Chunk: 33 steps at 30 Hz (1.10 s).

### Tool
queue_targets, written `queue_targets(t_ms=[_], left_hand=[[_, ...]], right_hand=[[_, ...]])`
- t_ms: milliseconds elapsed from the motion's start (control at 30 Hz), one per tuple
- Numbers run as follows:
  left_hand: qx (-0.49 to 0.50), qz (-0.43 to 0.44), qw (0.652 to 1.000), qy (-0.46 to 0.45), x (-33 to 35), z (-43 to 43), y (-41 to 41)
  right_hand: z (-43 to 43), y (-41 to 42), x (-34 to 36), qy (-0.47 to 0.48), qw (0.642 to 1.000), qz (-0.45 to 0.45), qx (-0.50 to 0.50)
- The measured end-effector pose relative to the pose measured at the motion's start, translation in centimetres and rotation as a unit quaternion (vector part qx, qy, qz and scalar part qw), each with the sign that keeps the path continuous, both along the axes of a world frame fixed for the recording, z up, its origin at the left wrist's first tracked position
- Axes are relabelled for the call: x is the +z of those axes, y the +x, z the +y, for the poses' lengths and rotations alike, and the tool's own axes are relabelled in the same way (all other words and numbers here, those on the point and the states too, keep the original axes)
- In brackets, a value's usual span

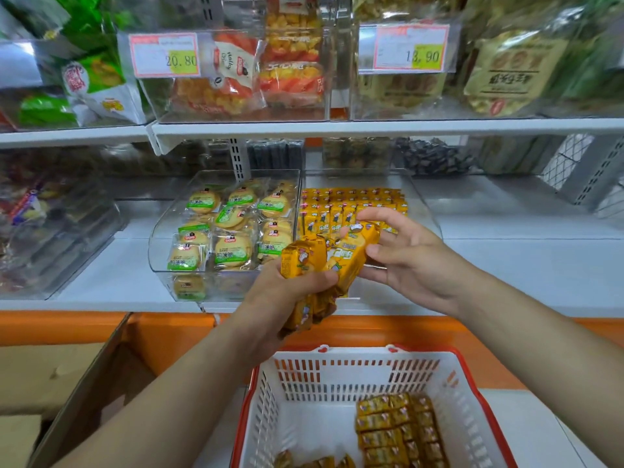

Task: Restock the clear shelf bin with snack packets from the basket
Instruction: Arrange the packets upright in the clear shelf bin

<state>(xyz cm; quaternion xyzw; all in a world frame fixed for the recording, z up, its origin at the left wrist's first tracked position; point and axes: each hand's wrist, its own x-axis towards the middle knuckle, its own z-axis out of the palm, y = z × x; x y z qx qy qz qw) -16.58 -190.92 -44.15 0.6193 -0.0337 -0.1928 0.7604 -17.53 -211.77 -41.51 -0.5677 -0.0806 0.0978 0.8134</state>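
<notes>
**Right hand nearest the bin, one packet ready to go in**

Head view: the left hand (287,292) is clenched round a bundle of yellow snack packets (302,256), held upright above the far rim of the basket (337,373). The right hand (408,255) pinches a single packet (363,236) between thumb and fingers, at the top of that bundle and touching it. This packet's long axis runs from lower left to upper right, so its far end already points toward the clear shelf bin (426,211).

The bin stands on the shelf (506,265) just beyond and above both hands, with rows of the same yellow packets (351,201) filling its back part. The right hand is the nearer of the two, directly before the bin's open front. I judge the coming move to be a short forward reach with the right hand alone. More packets (395,430) lie in the basket below, near its right wall, so the restocking is not finished.
</notes>
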Motion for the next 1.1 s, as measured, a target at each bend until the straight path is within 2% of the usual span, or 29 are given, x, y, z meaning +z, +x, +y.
queue_targets(t_ms=[100, 200, 233, 300, 367, 467, 533, 733, 800, 933, 1100], left_hand=[[0.007, -0.011, 1.000, 0.010, -0.2, -0.2, 0.1], [0.018, -0.025, 0.999, 0.040, -0.6, -0.4, 0.4], [0.022, -0.027, 0.998, 0.048, -0.7, -0.4, 0.4], [0.034, -0.030, 0.998, 0.054, -0.7, -0.2, 0.7], [0.053, -0.031, 0.997, 0.047, -0.7, 0.3, 1.1], [0.085, -0.039, 0.995, 0.032, -0.6, 1.1, 1.8], [0.096, -0.041, 0.994, 0.028, -0.6, 1.3, 2.0], [0.088, -0.016, 0.995, 0.038, -0.4, 2.7, 2.7], [0.089, 0.008, 0.996, 0.018, -0.3, 3.6, 3.1], [0.097, 0.029, 0.995, 0.002, -0.4, 5.3, 3.7], [0.080, 0.032, 0.996, 0.008, -0.7, 6.4, 4.3]], right_hand=[[0.1, 0.2, 0.0, -0.010, 1.000, 0.012, -0.025], [0.7, 0.5, -0.5, -0.150, 0.985, 0.019, -0.085], [0.9, 0.7, -0.7, -0.172, 0.980, 0.018, -0.097], [1.1, 1.0, -0.8, -0.158, 0.981, 0.018, -0.111], [0.9, 1.2, -0.8, -0.149, 0.984, 0.027, -0.097], [1.1, 1.0, -0.9, -0.202, 0.979, 0.037, -0.004], [2.2, 0.8, -1.4, -0.231, 0.972, 0.032, 0.025], [3.8, 1.8, -2.2, -0.231, 0.972, 0.018, 0.036], [3.0, 2.9, -2.0, -0.251, 0.968, -0.005, -0.014], [1.3, 7.2, -2.5, -0.330, 0.925, -0.065, -0.177], [0.6, 14.0, -4.3, -0.450, 0.861, -0.072, -0.226]])
